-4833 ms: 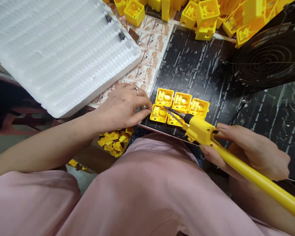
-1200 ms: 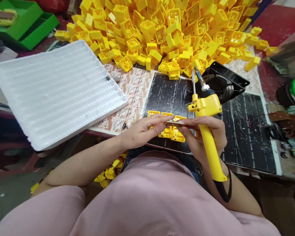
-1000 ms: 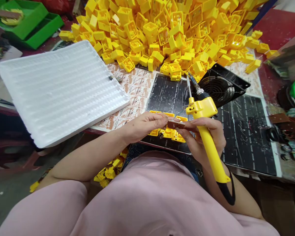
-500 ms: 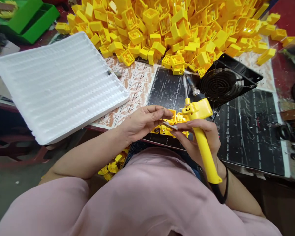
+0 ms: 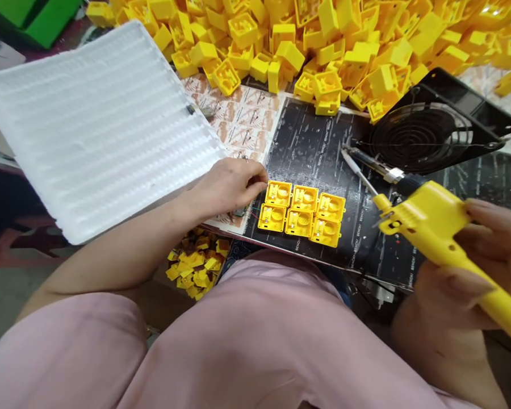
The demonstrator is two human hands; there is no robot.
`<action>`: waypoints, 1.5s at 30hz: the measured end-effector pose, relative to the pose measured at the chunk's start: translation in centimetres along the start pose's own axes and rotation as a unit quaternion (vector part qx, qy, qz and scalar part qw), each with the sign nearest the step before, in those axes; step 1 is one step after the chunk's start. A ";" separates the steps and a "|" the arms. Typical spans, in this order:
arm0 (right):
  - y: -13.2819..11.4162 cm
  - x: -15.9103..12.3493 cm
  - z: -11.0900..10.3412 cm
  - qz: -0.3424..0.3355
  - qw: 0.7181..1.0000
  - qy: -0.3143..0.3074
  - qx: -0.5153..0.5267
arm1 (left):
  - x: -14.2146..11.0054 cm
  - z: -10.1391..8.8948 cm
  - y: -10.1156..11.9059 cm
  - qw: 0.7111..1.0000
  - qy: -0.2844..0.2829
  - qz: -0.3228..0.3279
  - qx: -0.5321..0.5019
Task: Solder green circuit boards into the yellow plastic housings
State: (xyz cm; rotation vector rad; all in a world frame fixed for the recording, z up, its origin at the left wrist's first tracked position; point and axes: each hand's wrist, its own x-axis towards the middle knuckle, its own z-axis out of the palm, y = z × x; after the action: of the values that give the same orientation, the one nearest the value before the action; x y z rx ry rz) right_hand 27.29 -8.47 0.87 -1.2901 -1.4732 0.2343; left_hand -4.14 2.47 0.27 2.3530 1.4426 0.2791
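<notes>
Several yellow plastic housings [image 5: 301, 213] lie in two rows on a black mat [image 5: 315, 153] at the table's near edge. My left hand [image 5: 227, 184] rests palm down just left of them, fingers curled together near the left housing; a small dark part with thin wires [image 5: 243, 211] lies under its fingertips. My right hand [image 5: 472, 255] is wrapped round the handle of a yellow soldering iron [image 5: 430, 218], whose metal tip [image 5: 357, 162] points left and up, hovering to the right of the housings.
A large heap of yellow housings [image 5: 344, 40] fills the back of the table. A white foam tray [image 5: 93, 119] sits at left, a black fan [image 5: 426, 133] at right. More yellow parts [image 5: 196, 264] lie in a box below the table edge.
Both hands had been together over the housings holding a small flat piece. They have parted: the left dropped to the table beside the housings, the right swung the iron out to the right.
</notes>
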 end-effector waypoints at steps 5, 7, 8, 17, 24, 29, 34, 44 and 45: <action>2.9 0.4 3.0 -0.018 0.991 0.108 0.073 | 0.5 1.0 0.9 0.999 -0.025 -0.028 0.026; 3.3 0.3 3.6 -0.036 0.995 0.024 0.088 | 0.5 0.9 1.0 0.999 -0.023 -0.031 0.034; 3.1 0.2 3.7 -0.052 0.995 -0.025 0.086 | 0.5 0.9 1.1 0.999 -0.019 -0.030 0.036; 1.2 0.0 5.0 -0.184 0.967 -0.164 0.069 | 0.4 1.4 0.8 0.997 -0.004 -0.019 0.069; 0.2 1.0 5.4 -0.252 0.947 -0.197 0.024 | 0.5 1.6 0.8 0.997 -0.008 -0.013 0.077; -0.2 1.8 4.6 -0.239 0.952 -0.191 0.016 | 0.5 1.2 1.1 0.995 -0.031 -0.016 0.095; 0.2 1.7 4.1 -0.222 0.957 -0.183 0.045 | 0.5 1.2 1.2 0.994 -0.027 -0.009 0.106; 2.0 0.2 3.9 -0.181 0.974 -0.132 0.036 | -0.9 1.2 -0.6 0.999 0.026 0.032 0.007; 1.9 0.1 3.8 -0.174 0.976 -0.127 0.037 | -1.1 1.2 -0.7 0.999 0.034 0.027 -0.006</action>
State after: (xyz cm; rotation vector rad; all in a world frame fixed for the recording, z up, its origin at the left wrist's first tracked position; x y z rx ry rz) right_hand 25.40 -5.87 -1.86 -0.9468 -1.8611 0.2257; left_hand -4.85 1.56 -1.07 2.3983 1.4051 0.3852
